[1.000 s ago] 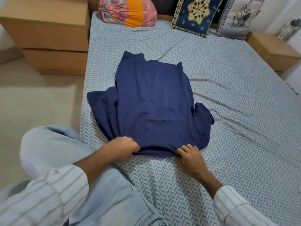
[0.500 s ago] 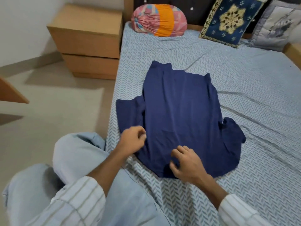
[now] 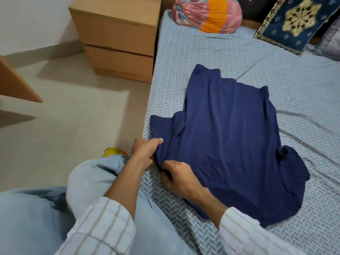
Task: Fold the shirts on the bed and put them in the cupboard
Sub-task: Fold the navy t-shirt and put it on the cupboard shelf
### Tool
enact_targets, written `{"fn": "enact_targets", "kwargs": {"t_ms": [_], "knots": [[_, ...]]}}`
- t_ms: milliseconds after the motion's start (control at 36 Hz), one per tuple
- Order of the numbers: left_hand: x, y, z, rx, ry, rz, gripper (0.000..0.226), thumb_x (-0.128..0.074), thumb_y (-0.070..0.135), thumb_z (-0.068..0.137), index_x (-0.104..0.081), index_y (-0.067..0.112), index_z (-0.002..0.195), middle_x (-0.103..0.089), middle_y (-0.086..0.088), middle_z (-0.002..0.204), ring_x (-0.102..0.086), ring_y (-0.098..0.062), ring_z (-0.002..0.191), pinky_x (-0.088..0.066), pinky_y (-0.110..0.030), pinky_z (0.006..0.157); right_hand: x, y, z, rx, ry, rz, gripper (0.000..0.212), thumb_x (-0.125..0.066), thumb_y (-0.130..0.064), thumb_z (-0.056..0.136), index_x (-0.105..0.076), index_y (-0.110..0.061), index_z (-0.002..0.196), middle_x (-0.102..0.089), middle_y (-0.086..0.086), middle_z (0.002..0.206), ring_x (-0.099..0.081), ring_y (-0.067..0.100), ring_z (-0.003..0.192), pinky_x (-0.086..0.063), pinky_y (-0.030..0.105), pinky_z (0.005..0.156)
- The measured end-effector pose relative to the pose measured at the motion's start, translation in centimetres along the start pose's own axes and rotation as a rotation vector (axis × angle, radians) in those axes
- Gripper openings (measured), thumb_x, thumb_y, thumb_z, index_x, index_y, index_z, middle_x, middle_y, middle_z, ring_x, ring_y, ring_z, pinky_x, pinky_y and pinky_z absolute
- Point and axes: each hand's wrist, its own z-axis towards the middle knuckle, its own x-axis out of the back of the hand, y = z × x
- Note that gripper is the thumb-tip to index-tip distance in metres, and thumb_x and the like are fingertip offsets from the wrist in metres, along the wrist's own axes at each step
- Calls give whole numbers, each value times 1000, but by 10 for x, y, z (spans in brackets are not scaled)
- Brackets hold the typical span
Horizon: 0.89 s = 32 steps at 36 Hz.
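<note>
A navy blue shirt (image 3: 231,137) lies spread flat on the bed (image 3: 184,57), its hem nearest me and its collar end pointing toward the pillows. My left hand (image 3: 145,151) grips the shirt's near left edge beside the left sleeve, at the bed's side. My right hand (image 3: 178,177) pinches the same left edge just below, fingers curled into the cloth. The right sleeve lies bunched at the shirt's far right side. No cupboard interior is in sight.
A wooden two-drawer bedside cabinet (image 3: 117,39) stands left of the bed head. A pink and orange bolster (image 3: 207,13) and a blue embroidered cushion (image 3: 296,23) lie at the headboard. A wooden panel edge (image 3: 16,83) juts in at far left over bare floor. My knee in light blue trousers (image 3: 95,177) rests against the bed.
Both hands left the shirt's hem and moved left to its left edge, where they now grasp the cloth. The view swung left, showing more floor.
</note>
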Motion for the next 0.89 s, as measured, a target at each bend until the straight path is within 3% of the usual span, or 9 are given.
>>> {"fn": "enact_targets", "kwargs": {"t_ms": [56,139,222,306,389,528,694,806,889], "knots": [[0,5,5,32,-28,-98,55,-91,25,55,-69,5,101,-74,-11,94,-72,-26,79,-60,-34,60,1,-2,-9,65,-12,53,7,-52,-23,84,-49,-21,79,-50,-7,73,-44,13,61,-42,37,55],[2,9,5,65,-13,-199,25,-85,4,72,-68,5,89,-71,-8,86,-67,-21,73,-52,-26,54,8,0,-12,80,-85,70,3,-57,-20,81,-59,-19,81,-51,-13,73,-43,7,61,-42,29,57],[7,6,7,83,43,-337,15,-75,-5,70,-63,3,76,-64,-10,79,-58,-22,69,-49,-32,59,20,1,0,39,-94,64,13,-57,-31,83,-67,-24,82,-65,-11,75,-58,9,64,-52,35,62],[12,4,9,52,102,-372,14,-68,3,70,-58,10,78,-53,-8,78,-45,-21,74,-39,-37,63,34,9,32,-31,61,71,16,-57,-33,87,-70,-23,88,-70,-8,82,-64,12,73,-54,37,71],[16,5,2,17,134,-410,19,-56,-2,84,-50,13,74,-51,-9,75,-41,-20,67,-36,-29,56,51,16,82,-131,221,64,17,-61,-21,90,-72,-20,103,-73,-2,98,-67,17,86,-55,37,83],[19,8,-7,-63,202,-485,27,-45,-9,87,-61,11,90,-60,-6,73,-49,-18,57,-38,-16,37,76,22,160,-358,-39,-21,52,-64,-23,91,-50,-18,141,-60,2,131,-61,22,114,-49,34,94],[24,8,-11,-45,249,-511,35,-40,-11,84,-65,10,96,-63,-8,80,-52,-21,62,-40,-22,45,67,11,206,-496,-229,-263,34,-72,-18,85,-51,-10,111,-59,8,99,-59,25,86,-49,33,64],[27,6,-4,-2,238,-535,33,-43,-8,83,-65,16,88,-66,-13,85,-56,-27,67,-46,-29,54,60,13,218,-435,-203,-82,11,-72,-13,86,-70,-9,97,-70,10,89,-67,26,75,-58,34,65],[28,4,1,69,207,-525,13,-60,0,83,-62,13,85,-66,-14,88,-58,-30,74,-54,-43,67,61,17,216,-395,-111,110,15,-74,-10,89,-71,-11,103,-66,2,85,-62,20,73,-54,32,64]]}}
